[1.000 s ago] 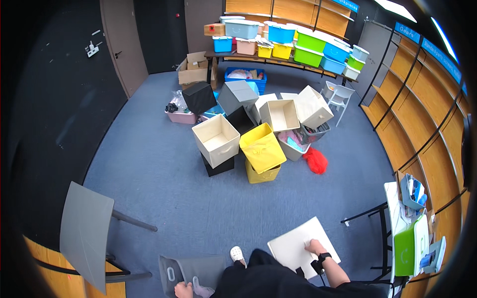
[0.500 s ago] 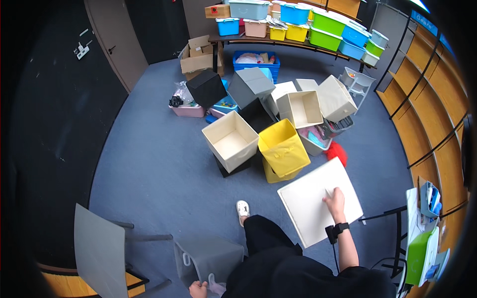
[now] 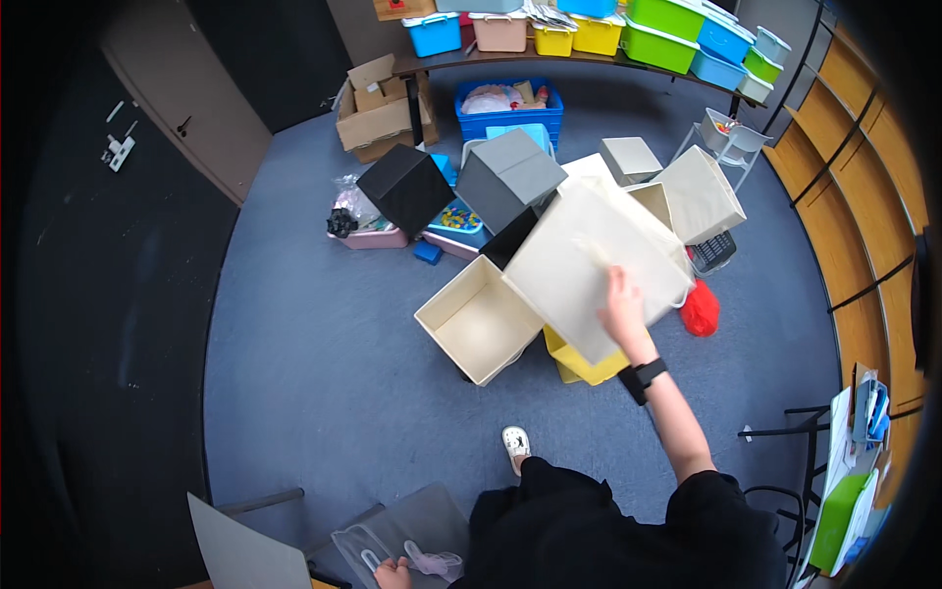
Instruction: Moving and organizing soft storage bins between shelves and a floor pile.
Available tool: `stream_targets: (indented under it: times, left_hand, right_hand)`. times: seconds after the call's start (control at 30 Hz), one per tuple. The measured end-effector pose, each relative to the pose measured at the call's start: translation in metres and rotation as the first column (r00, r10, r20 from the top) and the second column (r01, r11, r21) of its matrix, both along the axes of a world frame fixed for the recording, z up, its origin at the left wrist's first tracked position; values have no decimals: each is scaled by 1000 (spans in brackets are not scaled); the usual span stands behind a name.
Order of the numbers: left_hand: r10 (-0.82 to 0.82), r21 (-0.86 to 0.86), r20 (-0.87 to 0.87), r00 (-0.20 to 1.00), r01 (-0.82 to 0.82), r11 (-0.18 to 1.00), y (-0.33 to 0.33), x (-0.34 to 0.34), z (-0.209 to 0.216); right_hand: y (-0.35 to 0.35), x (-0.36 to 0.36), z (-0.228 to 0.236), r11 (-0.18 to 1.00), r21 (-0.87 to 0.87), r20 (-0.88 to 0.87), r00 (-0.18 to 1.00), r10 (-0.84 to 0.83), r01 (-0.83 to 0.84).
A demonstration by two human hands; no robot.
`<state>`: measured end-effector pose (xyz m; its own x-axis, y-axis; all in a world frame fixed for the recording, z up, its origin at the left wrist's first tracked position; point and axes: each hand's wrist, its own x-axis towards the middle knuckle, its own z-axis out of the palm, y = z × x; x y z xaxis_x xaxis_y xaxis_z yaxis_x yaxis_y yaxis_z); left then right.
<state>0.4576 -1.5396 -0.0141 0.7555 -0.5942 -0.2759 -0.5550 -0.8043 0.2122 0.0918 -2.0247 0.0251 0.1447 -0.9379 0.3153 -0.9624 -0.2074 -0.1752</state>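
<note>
My right hand [image 3: 624,306] is stretched forward with its fingers extended against the side of a cream fabric storage bin [image 3: 579,255]. That bin is tilted and slightly blurred, and it covers most of the yellow bin [image 3: 579,359]. I cannot tell whether it rests on the yellow bin. A cream bin [image 3: 473,324] with its open top facing me is just left of it. Down at the lower edge, my left hand [image 3: 393,573] is closed on the rim of a grey translucent bin [image 3: 417,520]. A pale lilac soft item [image 3: 435,562] shows at that bin, beside my fingers.
Black [image 3: 404,188], grey [image 3: 510,177] and cream bins [image 3: 699,196] lie heaped beyond. A red bundle [image 3: 700,309] sits at their right. A long table [image 3: 579,54] carries lidded boxes. Wooden shelves [image 3: 834,177] line the right; a grey chair [image 3: 245,545] stands lower left.
My right hand has swung the cream bin forward and left, over the yellow bin, and its fingers have loosened from the handle. My left hand stays at the grey bin. The view has shifted.
</note>
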Motion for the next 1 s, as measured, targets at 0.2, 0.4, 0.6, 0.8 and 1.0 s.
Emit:
stream_targets:
  times: [0.2, 0.4, 0.6, 0.8, 1.0]
  left_hand:
    - [79, -207, -6, 997, -79, 975, -87, 29, 31]
    - [-51, -347, 53, 997, 66, 935, -202, 91, 12]
    - [-144, -441, 81, 986, 165, 882, -350, 179, 15]
    - [-300, -625, 140, 944, 319, 712, -502, 220, 72]
    - [-495, -826, 385, 778, 530, 191, -667, 158, 174]
  right_hand:
    - [-24, 58, -58, 925, 365, 100, 992, 72, -104]
    - [-69, 63, -123, 860, 509, 398, 882, -252, 16]
    - [-100, 75, -141, 674, 725, 246, 861, -444, 141]
    - [-89, 96, -144, 633, 749, 166, 870, -463, 194]
    - [-29, 99, -129, 501, 847, 237, 718, -655, 178]
